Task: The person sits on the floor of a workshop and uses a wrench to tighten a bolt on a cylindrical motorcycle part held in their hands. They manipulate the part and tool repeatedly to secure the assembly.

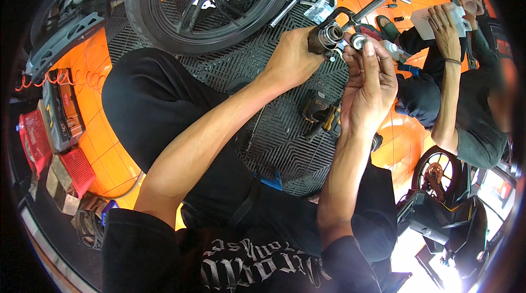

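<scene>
My left hand is wrapped round a dark metal cylinder, which looks like a motorcycle fork tube. Its round, ridged end points up at me. Close beside that end, my right hand pinches a small silver round metal cap between thumb and fingers. The cap and the tube end look apart. Just beyond the tube lies a T-shaped metal part; whether it joins the tube I cannot tell.
A motorcycle wheel lies on the black mat. Below my hands is a black-and-yellow cordless power tool. On the right, a co-worker holds a whitish jug. Red plastic baskets stand at left, a motorcycle at lower right.
</scene>
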The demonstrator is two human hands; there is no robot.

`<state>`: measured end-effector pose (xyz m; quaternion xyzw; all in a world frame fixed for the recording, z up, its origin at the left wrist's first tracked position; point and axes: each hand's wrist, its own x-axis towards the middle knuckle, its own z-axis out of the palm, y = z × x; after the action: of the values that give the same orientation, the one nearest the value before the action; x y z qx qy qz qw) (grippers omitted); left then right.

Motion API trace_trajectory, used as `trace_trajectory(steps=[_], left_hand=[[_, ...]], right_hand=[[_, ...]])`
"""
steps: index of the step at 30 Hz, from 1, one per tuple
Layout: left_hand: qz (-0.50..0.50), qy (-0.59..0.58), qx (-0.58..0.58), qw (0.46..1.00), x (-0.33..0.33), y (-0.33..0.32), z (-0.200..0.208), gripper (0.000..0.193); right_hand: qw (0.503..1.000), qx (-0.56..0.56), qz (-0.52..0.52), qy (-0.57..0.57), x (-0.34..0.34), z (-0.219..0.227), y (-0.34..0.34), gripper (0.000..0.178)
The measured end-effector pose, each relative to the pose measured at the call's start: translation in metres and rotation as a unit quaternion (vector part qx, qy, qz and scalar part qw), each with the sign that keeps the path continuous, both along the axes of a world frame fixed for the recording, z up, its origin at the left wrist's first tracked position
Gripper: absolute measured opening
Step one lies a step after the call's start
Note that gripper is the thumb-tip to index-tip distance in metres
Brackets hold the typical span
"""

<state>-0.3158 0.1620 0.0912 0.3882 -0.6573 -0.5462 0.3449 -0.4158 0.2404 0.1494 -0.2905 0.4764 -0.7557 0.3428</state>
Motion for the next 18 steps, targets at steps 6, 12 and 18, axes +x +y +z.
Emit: trace_trajectory(steps=[6, 12, 18], left_hand=[[-0.006, 0.001, 0.002, 1.0, 0.001, 0.0, 0.001, 0.021], [-0.008, -0.006, 0.015, 1.0, 0.001, 0.0, 0.004, 0.021], [-0.012, 0.015, 0.007, 1.0, 0.0, 0.001, -0.001, 0.021]], right_hand=[[1.0, 0.012, -0.011, 0.002, 0.001, 0.005, 0.001, 0.017], [0.998, 0.053, 0.025, 0.009, -0.001, 0.009, 0.002, 0.022], [0.997, 0.059, 0.033, 0.047, 0.004, 0.012, 0.002, 0.034]])
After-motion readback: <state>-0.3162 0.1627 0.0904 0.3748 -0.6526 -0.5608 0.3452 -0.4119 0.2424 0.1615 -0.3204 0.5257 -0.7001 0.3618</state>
